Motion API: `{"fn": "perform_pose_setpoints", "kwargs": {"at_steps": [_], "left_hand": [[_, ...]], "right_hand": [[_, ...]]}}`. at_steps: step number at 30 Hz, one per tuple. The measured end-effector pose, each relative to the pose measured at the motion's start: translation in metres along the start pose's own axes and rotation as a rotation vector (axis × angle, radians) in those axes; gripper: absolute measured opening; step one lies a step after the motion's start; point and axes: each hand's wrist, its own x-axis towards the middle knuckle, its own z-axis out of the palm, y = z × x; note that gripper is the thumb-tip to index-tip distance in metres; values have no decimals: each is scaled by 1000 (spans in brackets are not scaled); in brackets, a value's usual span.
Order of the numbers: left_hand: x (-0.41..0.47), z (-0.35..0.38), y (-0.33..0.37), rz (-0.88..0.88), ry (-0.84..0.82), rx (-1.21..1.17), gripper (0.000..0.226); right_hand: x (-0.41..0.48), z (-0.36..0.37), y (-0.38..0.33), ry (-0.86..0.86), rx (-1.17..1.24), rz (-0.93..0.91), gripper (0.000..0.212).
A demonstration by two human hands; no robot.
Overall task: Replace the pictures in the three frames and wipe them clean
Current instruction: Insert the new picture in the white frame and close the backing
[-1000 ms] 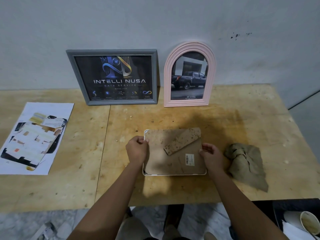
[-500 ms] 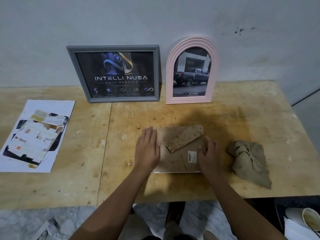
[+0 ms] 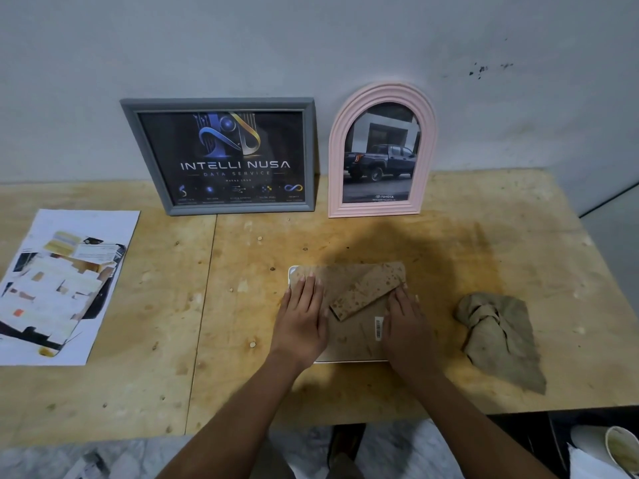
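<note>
Plywood worktop (image 3: 484, 254) carries a face-down white frame (image 3: 356, 337), left hand (image 3: 302, 316) and right hand (image 3: 406, 326) pressing flat-fingered on its backing.

You face a plywood table (image 3: 484, 243) set against a pale grey wall (image 3: 311, 46). A seam (image 3: 204, 305) runs from the table's far edge to its near edge, left of centre, and the boards are pitted and stained. High on the wall to your right is a cluster of dark specks (image 3: 479, 70). Below the near edge lies a mottled grey floor (image 3: 41, 458). At the lower right, off the table, stands a paper cup (image 3: 622, 447) with a white sheet (image 3: 587, 464) just beside it.
</note>
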Motion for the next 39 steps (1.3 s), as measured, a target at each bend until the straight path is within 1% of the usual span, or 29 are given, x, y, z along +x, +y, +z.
{"fn": "perform_pose_setpoints", "kwargs": {"at_steps": [2, 7, 10, 12, 14, 15, 17, 18, 20, 25, 30, 34, 36, 39], "left_hand": [[1, -2, 0, 6, 2, -11, 56], [-2, -2, -7, 47, -10, -58, 63], [0, -6, -6, 38, -13, -25, 57], [2, -6, -5, 19, -9, -17, 52], [4, -8, -3, 3, -12, -46, 52], [5, -10, -3, 3, -13, -47, 52], [4, -7, -4, 18, -16, -21, 52], [3, -5, -5, 22, -26, -1, 52], [2, -3, -6, 21, -45, 24, 53], [2, 0, -5, 29, -42, 41, 54], [2, 0, -3, 28, -17, 67, 54], [2, 0, -4, 20, -48, 72, 55], [3, -1, 1, 6, -61, 55, 54], [12, -8, 9, -6, -30, -31, 55]], "right_hand": [[4, 0, -1, 1, 63, 8, 40], [3, -4, 1, -6, 403, 134, 32], [3, -7, 5, -22, 467, 161, 35], [5, -7, 4, -53, 454, 181, 38], [8, -7, 3, -82, 338, 179, 44], [9, -8, 2, -95, 250, 151, 47], [11, -8, 1, -112, 103, 77, 60], [11, -9, 0, -114, 63, 60, 65], [12, -8, -2, -113, 34, 53, 66], [15, -1, -4, -115, 61, 8, 62], [18, 0, -5, -51, 66, 3, 55], [16, 0, -4, -75, 99, -1, 57], [15, 0, -1, -100, 155, 11, 59], [17, -5, 5, -140, 361, 58, 49]]}}
